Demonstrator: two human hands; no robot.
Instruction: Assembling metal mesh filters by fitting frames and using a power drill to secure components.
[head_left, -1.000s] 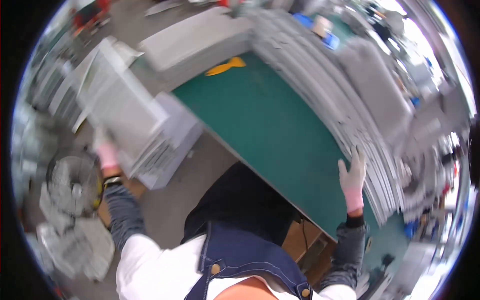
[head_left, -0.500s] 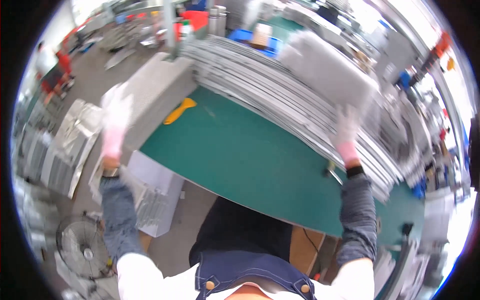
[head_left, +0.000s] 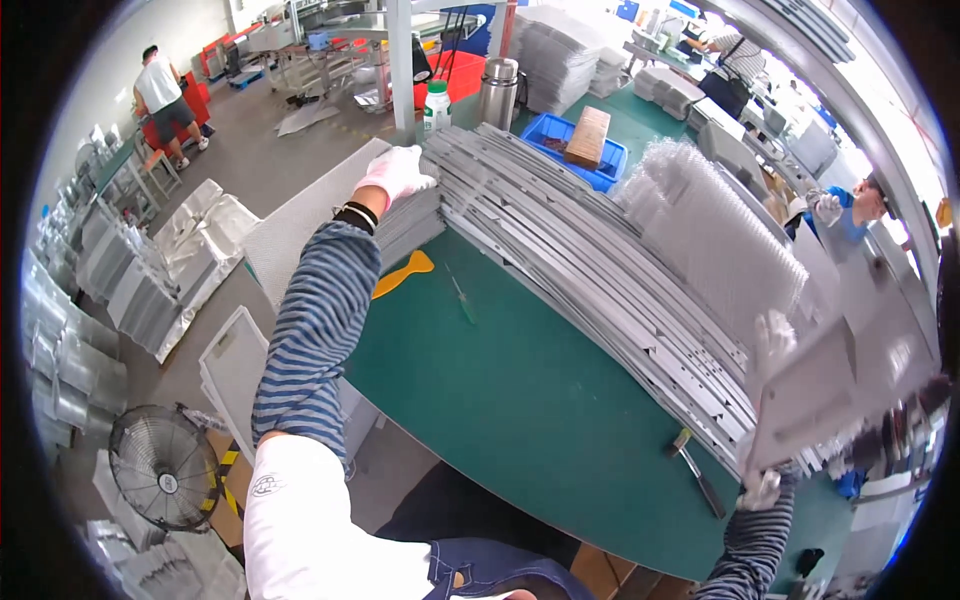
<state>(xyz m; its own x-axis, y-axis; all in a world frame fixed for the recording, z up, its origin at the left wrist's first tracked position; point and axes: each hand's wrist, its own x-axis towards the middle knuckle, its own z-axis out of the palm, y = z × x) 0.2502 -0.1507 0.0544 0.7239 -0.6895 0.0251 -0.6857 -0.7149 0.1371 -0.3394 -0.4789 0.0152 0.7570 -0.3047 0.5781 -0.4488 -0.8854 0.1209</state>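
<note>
My left hand (head_left: pixel 398 175), in a white and pink glove, is at the far left end of a stack of long grey metal strips (head_left: pixel 600 270). Its fingers are bent together there, over the corner of a stack of perforated sheets (head_left: pixel 310 205); what they hold is hidden. On the right, my gloved right hand (head_left: pixel 762 488) closes on the near corner of a light grey panel (head_left: pixel 815 395). That panel is tilted up and smeared by motion. A brush (head_left: pixel 698 474) with a dark handle lies near my right hand. An orange-yellow scraper (head_left: pixel 405 274) lies below my left hand.
Green table (head_left: pixel 500 400) lies between my arms, with a thin screwdriver-like tool (head_left: pixel 461 300) on it. Behind the strips stand mesh sheets (head_left: pixel 710 230), a blue bin (head_left: pixel 540 130) and a steel flask (head_left: pixel 497 92). A co-worker (head_left: pixel 858 212) leans in at the right. A floor fan (head_left: pixel 165 468) stands at lower left.
My left hand has come right and onto the strips' left end. My right hand has come lower and nearer, where the tilted panel now shows. The whole view has shifted.
</note>
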